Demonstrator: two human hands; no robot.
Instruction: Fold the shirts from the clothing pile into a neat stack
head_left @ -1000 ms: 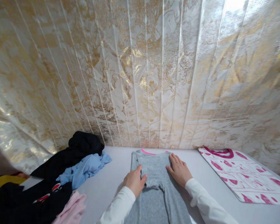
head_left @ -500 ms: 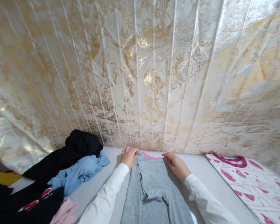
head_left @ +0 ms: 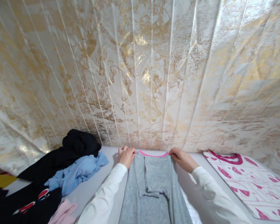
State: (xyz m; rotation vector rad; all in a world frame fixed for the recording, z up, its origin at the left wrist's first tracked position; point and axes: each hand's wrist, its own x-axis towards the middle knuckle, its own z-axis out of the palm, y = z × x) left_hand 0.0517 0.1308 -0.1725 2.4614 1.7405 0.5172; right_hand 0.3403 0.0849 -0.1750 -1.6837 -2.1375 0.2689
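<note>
A grey long-sleeved shirt [head_left: 154,186] with a pink neckline lies in front of me, its sleeves folded inward over the body. At the shirt's upper left shoulder corner, my left hand [head_left: 127,156] has its fingers closed on the fabric. My right hand [head_left: 184,159] pinches the opposite shoulder corner, and the neckline stretches between the two. Both fingertips lie near the far edge of the white surface. The lower end of the shirt runs out of view at the bottom.
To the right lies a flat white shirt [head_left: 252,186] with magenta print and collar. On the left are heaped black clothing [head_left: 79,144], a light blue garment [head_left: 77,174], a pink cloth [head_left: 63,212] and a yellow piece [head_left: 2,180]. A gold-patterned curtain [head_left: 140,77] hangs behind the white surface [head_left: 116,152].
My right hand has shifted slightly right and now grips the shoulder corner. The pink neckline is spread wider, and the shirt's top lies straighter. My left hand keeps its place at the left corner.
</note>
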